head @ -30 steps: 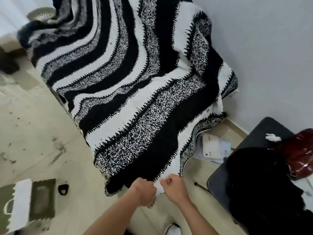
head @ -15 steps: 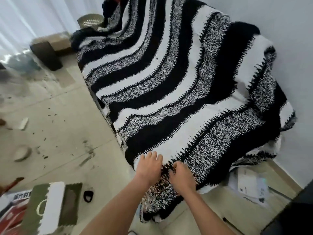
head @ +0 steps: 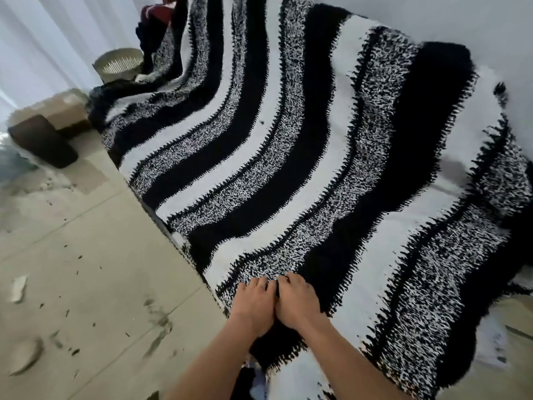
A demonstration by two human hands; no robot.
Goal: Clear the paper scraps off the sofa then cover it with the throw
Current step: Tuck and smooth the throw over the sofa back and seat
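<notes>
**Head view.** The black-and-white striped throw lies spread over the sofa. It covers seat and back so fully that the sofa itself is hidden. The throw's near end hangs over the front corner toward the floor.

At the throw's near edge, the left hand and the right hand rest palm down on the fabric. They lie side by side and touching, with fingers extended and close together and the tips on a speckled stripe.

Left of the throw, a pale scrap (blurred, apparently paper) lies on the floor among dark specks and smudges. Beyond the throw's far left end stand a slatted basket, a cardboard box and a dark brown block. A red cloth shows just above the throw's far end. A pale wall rises behind the throw.
</notes>
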